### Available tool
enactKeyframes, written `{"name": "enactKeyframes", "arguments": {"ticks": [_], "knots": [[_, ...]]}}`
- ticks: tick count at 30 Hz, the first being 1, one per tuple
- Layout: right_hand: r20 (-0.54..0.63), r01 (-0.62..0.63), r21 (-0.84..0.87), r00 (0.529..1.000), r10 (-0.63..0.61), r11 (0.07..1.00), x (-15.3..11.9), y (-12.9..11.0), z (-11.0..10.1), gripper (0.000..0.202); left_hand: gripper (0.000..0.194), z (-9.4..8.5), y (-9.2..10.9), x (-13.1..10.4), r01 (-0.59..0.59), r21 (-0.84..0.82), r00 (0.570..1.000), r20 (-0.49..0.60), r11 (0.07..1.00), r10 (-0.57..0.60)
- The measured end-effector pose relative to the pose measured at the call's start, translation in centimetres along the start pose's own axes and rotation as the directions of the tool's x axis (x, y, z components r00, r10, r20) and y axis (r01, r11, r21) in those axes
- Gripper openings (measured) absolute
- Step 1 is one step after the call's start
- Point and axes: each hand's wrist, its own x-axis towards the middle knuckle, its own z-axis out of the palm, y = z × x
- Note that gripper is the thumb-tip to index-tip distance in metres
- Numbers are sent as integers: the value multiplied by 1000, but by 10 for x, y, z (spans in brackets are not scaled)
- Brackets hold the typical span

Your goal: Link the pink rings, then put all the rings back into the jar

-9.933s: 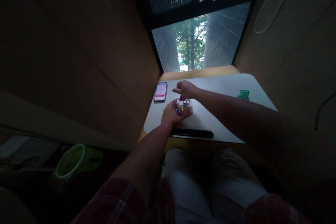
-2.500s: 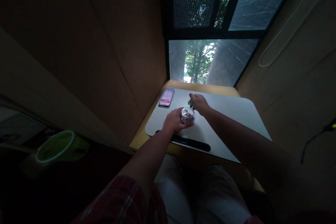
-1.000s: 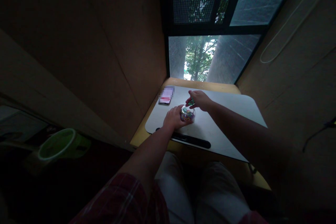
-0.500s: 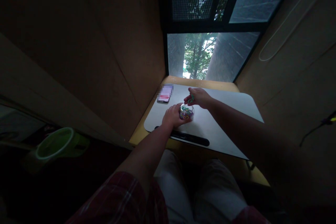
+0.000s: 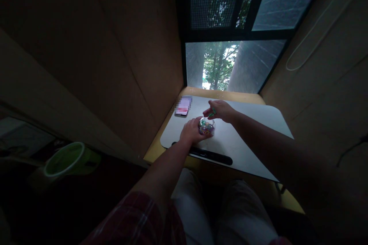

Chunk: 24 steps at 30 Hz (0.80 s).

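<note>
A small round clear jar [image 5: 207, 127] with many small coloured pieces inside stands on the white lap table [image 5: 247, 138]. My left hand [image 5: 192, 130] is wrapped round the jar's left side. Just above the jar's open mouth is my right hand [image 5: 220, 110], palm turned partly up and fingers bent. Small green pieces [image 5: 212, 112] lie in its fingers; they look like little rings or links, but their exact kind is too small to tell.
A phone [image 5: 183, 106] lies at the table's far left corner. A black strip [image 5: 211, 155] runs along the near edge. Behind the table is a window [image 5: 221, 65], with wooden walls on both sides. A green bin [image 5: 67, 160] is at the lower left.
The whole view has shifted slightly. My left hand still holds the jar, and my right hand stays above its mouth with the green pieces, its fingers slightly moved.
</note>
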Motion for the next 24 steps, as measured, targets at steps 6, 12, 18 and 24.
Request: {"name": "enactKeyframes", "arguments": {"ticks": [6,12,18,24], "knots": [[33,-11,6,999,11,1000,-1,-1,0,32,88,-2,1,-1,5,21,1000,7,1000,-5],[29,1,9,1000,-1,1000,0,-2,2,32,89,-4,5,-2,24,30,1000,10,999,-25],[34,8,-1,999,-8,1000,1,-3,2,34,86,-6,6,-2,3,8,1000,2,1000,-3],[41,-3,2,999,2,1000,-1,-1,3,33,84,-7,7,-2,31,31,999,24,999,-32]]}}
